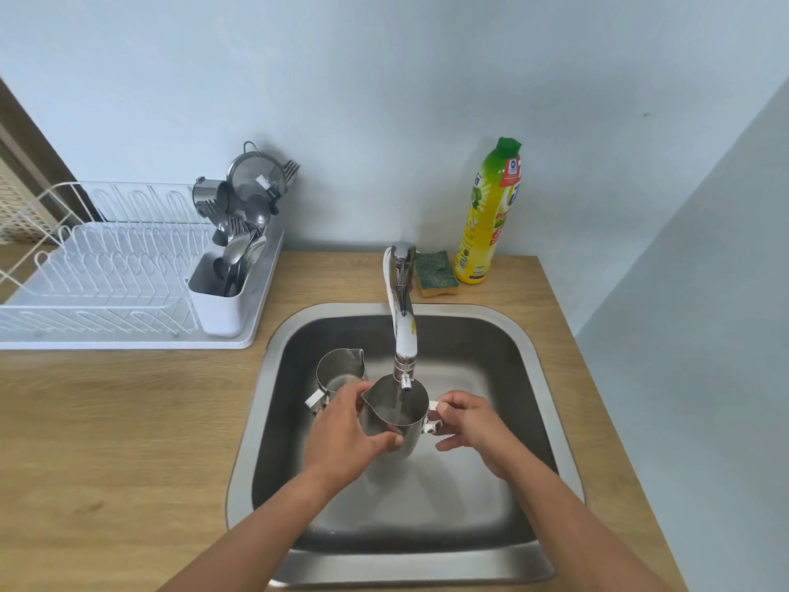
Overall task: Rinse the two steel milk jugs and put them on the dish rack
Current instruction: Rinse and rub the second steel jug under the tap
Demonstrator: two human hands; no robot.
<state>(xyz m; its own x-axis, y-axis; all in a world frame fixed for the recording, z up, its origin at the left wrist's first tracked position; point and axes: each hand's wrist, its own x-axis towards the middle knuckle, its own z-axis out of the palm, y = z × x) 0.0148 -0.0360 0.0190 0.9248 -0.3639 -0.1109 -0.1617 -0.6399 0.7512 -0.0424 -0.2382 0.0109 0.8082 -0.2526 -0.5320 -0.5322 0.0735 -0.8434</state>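
Left hand [348, 429]: reaches in from the lower left, forearm angled up over the sink edge; fingers and thumb are wrapped round the body of the shiny steel milk jug under the tap [395, 414], gripping it from the spout side.
Right hand [465, 423]: comes in from the lower right, fingers curled and pinching the jug's handle, thumb on top.
Held jug: upright, lifted within the square stainless steel sink [273, 369], its open mouth directly beneath the nozzle of the white and chrome tap [403, 318]; a thin stream seems to run into it, though this is hard to make out.
Second steel milk jug [339, 371]: stands upright in the sink's left part, just behind the left hand, spout pointing to the back, handle towards the front left.
Dish rack: the white wire dish rack [98, 267] sits on a white tray on the left of the tabletop; its plate slots hold nothing, while its white cutlery holder [217, 301] is packed with spoons and forks.
Tabletop: light wooden tabletop [128, 442] surrounds the sink.
Behind the tap: green and yellow sponge [435, 273] beside a tall yellow dish soap bottle with a green cap [491, 215].
Room: pale blue-grey walls [384, 79] meet in a corner at the right.
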